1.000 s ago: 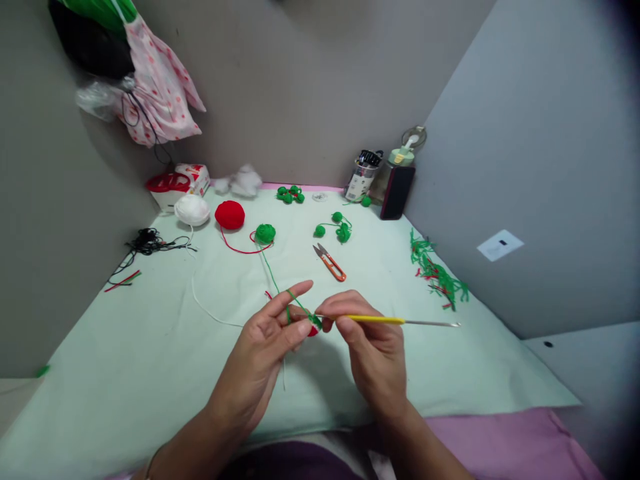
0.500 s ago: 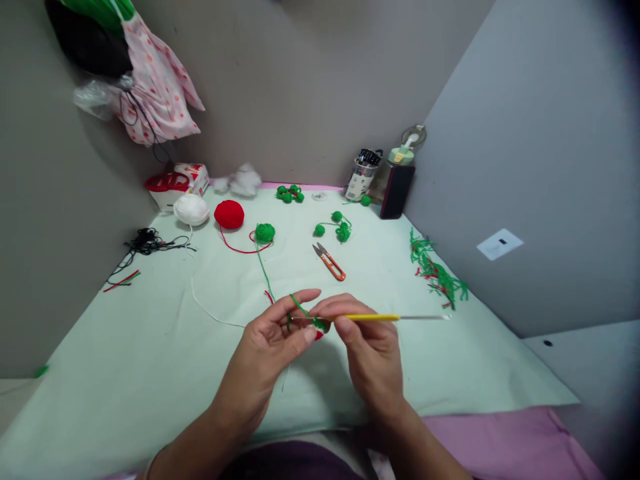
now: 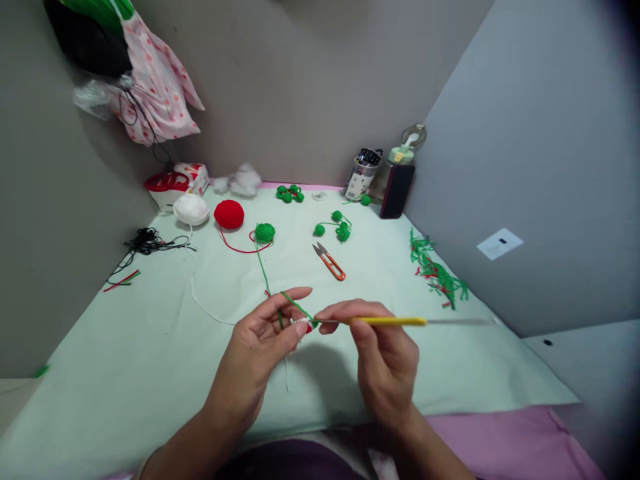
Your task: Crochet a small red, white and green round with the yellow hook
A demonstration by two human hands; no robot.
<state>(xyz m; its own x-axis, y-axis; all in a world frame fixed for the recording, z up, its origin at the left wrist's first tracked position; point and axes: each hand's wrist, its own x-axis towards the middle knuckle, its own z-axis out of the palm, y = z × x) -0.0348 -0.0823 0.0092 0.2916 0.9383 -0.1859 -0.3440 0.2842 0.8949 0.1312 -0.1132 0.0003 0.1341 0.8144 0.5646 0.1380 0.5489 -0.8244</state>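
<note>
Between thumb and fingers, my left hand (image 3: pixel 260 337) pinches a small crocheted piece (image 3: pixel 309 327) of red, white and green yarn. A strand of green yarn (image 3: pixel 297 305) runs over its raised index finger and down to the piece. My right hand (image 3: pixel 385 353) grips a crochet hook (image 3: pixel 393 321) by its yellow handle. The hook's thin metal tip points left and meets the piece at the green yarn; whether it sits inside a stitch is too small to tell. A thin white tail hangs below my left hand. The green yarn ball (image 3: pixel 265 233) lies beyond that hand.
Orange thread snips (image 3: pixel 330 262) lie ahead of my hands. Red (image 3: pixel 229 214) and white (image 3: pixel 191 209) yarn balls stand back left, near black yarn (image 3: pixel 147 241). Small green crocheted balls (image 3: pixel 343 231) sit farther back. Yarn scraps (image 3: pixel 437 273) and a phone (image 3: pixel 398 192) are on the right.
My right hand and the crochet hook have moved right, drawing the tip back from between the left fingers. My left hand has shifted slightly left with the piece.
</note>
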